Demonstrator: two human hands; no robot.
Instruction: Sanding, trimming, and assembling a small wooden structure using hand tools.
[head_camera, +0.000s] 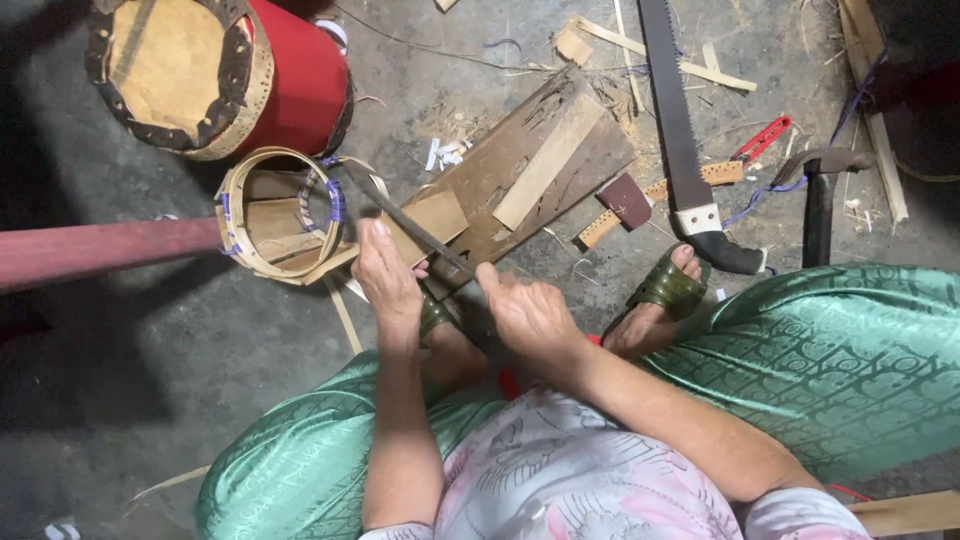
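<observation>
My right hand (528, 312) grips the handle of a long dark knife (405, 220) whose blade runs up and left toward a coiled ring of bamboo strips (272, 212). My left hand (388, 280) presses on a thin bamboo strip (425, 222) under the blade, fingers closed over it. The ring, bound with purple ties, lies on the floor just left of the blade tip. Both hands work above a worn wooden board (535, 165).
A red drum-shaped container (215, 75) lies at the top left. A hand saw (680, 130), a hammer (818, 200), a red tool (762, 138) and wood offcuts lie on the concrete at the upper right. A red pole (100, 248) enters from the left. My sandalled foot (665, 295) rests beside the saw handle.
</observation>
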